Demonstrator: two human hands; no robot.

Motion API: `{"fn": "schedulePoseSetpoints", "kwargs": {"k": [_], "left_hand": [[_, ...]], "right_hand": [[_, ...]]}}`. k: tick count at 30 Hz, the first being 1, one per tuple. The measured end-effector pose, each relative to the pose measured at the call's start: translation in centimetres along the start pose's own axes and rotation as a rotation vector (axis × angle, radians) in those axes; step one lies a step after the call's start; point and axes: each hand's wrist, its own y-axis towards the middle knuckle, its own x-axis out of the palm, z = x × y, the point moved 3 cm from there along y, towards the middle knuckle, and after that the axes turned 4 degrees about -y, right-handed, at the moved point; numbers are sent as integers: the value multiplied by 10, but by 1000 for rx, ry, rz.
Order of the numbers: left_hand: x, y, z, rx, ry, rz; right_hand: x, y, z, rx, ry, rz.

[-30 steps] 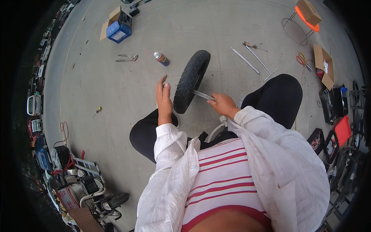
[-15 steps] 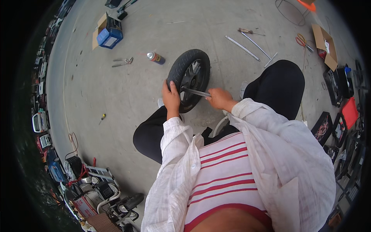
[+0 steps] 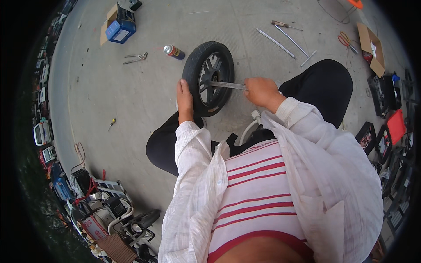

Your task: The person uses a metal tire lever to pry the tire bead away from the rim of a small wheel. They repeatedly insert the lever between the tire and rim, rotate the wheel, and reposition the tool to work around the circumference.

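Note:
Between my knees a small black wheel with a tyre and spoked rim stands upright on the concrete, its spoked face turned to the right. My left hand holds the tyre's near left side, fingers along the tread. My right hand is closed around one end of a flat metal bar. The bar reaches leftward across the wheel's face, its far end by the hub. Whether that end touches the hub or a spoke, I cannot tell.
Beyond the wheel stand a spray can, pliers and a blue box. To the right lie a metal rod, a T-handled tool, a screwdriver, scissors and an open carton. A small screwdriver lies left.
The bar's far end has shifted from near the rim's left side to the hub. The left hand has slid lower on the tyre, its thumb no longer over the sidewall.

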Motion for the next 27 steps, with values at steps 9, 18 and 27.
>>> {"fn": "schedulePoseSetpoints", "kwargs": {"k": [9,18,27], "left_hand": [[12,0,-5,336,286,-147],[17,-8,-4,187,563,54],[23,-5,8,191,672,72]], "right_hand": [[-91,7,-19,-305,-399,99],[-108,38,-21,-453,-622,204],[-109,47,-30,-502,-519,110]]}}
